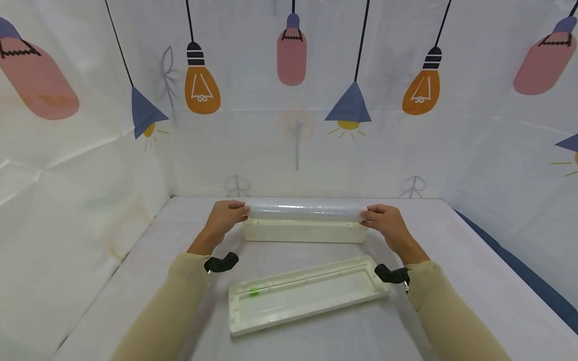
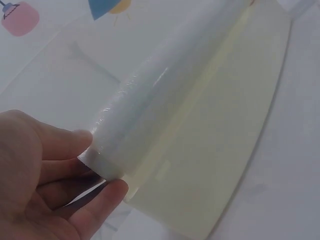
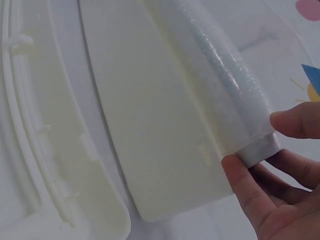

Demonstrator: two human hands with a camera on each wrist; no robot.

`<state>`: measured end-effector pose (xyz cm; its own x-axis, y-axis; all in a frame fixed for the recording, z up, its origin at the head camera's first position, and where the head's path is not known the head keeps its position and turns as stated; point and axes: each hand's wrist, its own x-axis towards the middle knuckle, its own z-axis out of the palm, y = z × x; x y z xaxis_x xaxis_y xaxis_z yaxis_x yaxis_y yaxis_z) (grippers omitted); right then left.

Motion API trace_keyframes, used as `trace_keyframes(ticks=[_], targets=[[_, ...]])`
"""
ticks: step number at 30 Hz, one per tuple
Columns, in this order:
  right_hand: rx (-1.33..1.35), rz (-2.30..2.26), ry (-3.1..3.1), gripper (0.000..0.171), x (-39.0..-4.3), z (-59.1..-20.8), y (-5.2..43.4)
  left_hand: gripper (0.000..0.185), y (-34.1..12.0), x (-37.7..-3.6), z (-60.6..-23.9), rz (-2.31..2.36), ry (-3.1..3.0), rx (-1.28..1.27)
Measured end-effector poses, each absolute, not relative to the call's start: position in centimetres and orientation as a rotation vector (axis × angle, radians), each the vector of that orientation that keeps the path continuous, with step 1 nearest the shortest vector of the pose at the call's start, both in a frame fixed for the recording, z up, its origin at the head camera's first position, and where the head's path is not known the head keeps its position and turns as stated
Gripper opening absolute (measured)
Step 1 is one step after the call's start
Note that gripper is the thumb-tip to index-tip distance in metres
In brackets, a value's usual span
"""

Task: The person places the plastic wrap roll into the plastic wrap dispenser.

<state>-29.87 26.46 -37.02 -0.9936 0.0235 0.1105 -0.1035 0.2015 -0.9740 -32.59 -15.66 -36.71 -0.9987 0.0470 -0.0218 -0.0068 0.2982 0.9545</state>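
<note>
Nearest, lid (image 1: 307,296) lies flat; both hands (image 1: 226,216) (image 1: 384,220) grip cling-film roll (image 1: 304,209) ends above tray (image 1: 304,233).

Illumination was bright, diffuse and even in the head view, with only faint, soft shadows beneath the forearms and the cream lid (image 1: 307,296) on the table (image 1: 451,281). Straight edges bowed towards the frame borders, indicating wide-angle distortion. Both wrist views appeared dimmer and greyer. Specular highlights streaked the roll of film (image 2: 165,105), whose wrinkled surface glinted in the right wrist view. The left hand (image 2: 45,185) and right hand (image 3: 280,195), close to the lenses, were slightly soft.
</note>
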Motion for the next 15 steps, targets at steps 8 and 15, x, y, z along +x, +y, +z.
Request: trace_keyframes(ticks=[8,15], targets=[[0.066,1.928,-2.345,0.039,-29.98,-37.17,26.44,0.047,-15.56,-32.76,-36.58,1.834,2.499,0.01],[0.089,1.918,-2.36,0.039,-30.02,-37.33,26.61,0.046,-15.44,-32.88,-36.57,1.844,2.498,-0.009]])
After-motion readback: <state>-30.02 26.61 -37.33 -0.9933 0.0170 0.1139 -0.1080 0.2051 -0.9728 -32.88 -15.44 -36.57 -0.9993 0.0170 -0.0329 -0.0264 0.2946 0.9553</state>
